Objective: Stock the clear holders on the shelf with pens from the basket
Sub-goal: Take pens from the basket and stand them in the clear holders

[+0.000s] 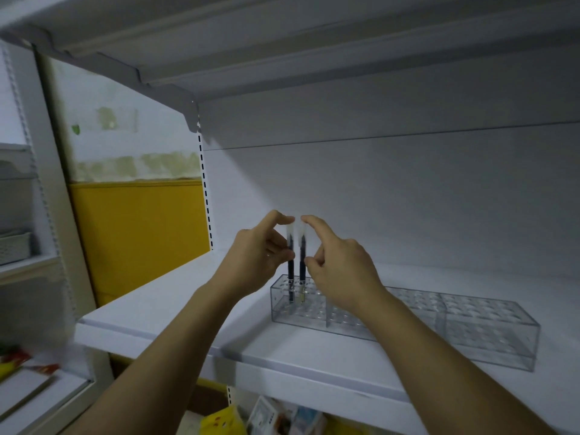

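Two dark pens with clear caps stand upright side by side in the far left holes of a long clear holder [470,328] on the white shelf [175,306]. My left hand [254,255] pinches the left pen [290,265] between forefinger on its cap and thumb on its barrel. My right hand [339,265] pinches the right pen [302,262] the same way, forefinger on the cap top. The holder's other holes look empty. No basket is in view.
An upper shelf overhangs close above. A yellow panel [138,240] and a slotted upright [205,189] lie to the left. Packaged goods [226,422] sit on the shelf below, and a small white basket [14,248] stands on the far-left unit.
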{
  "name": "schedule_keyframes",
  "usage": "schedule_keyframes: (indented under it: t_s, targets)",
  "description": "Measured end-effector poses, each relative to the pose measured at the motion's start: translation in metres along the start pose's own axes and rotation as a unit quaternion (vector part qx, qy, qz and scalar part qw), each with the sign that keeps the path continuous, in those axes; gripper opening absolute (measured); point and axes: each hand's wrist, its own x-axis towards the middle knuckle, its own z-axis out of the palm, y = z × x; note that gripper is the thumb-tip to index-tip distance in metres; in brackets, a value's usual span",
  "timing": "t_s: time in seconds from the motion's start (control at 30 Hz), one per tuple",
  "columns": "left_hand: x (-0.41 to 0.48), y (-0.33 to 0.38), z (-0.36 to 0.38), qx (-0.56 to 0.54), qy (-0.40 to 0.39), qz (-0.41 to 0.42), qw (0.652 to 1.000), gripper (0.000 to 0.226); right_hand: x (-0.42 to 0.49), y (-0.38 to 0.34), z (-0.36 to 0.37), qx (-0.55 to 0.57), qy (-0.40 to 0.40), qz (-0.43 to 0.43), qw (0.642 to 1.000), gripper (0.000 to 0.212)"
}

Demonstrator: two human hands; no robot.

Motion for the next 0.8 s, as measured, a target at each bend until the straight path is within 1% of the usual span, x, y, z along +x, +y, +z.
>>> schedule_keyframes:
  t_s: [0.17,0.23,0.33,0.4,0.47,0.57,0.67,0.8]
  targets:
    - [-0.004,0.000,0.003,-0.007,0.002,-0.007,1.000,0.050,-0.001,-0.001,0.002,0.000,-0.002,0.001,1.000,0.068]
    - [-0.005,0.002,0.001,-0.001,-0.007,-0.012,1.000,0.053,-0.001,-0.001,0.000,0.004,-0.007,0.010,1.000,0.075]
    - [-0.010,0.008,-0.003,0.032,-0.024,-0.026,0.999,0.065,-0.003,-0.004,-0.005,0.028,-0.024,0.035,0.999,0.091]
    - [-0.015,0.013,-0.008,0.064,-0.030,-0.045,0.997,0.077,-0.009,-0.007,-0.011,0.035,-0.031,0.039,0.998,0.092]
    - [-0.023,0.020,-0.014,0.088,-0.022,-0.056,0.994,0.081,-0.020,-0.008,-0.018,0.020,-0.033,0.031,0.999,0.088]
    - [-0.042,0.039,-0.023,0.125,0.000,-0.039,0.991,0.065,-0.045,-0.009,-0.034,-0.028,-0.032,-0.012,0.999,0.077]
    - [-0.067,0.066,-0.023,0.149,-0.009,-0.005,0.989,0.049,-0.076,-0.010,-0.052,-0.068,-0.026,-0.031,0.997,0.073]
    - [-0.118,0.108,-0.014,0.170,-0.012,0.038,0.985,0.044,-0.142,-0.005,-0.077,-0.096,-0.030,-0.028,0.995,0.066]
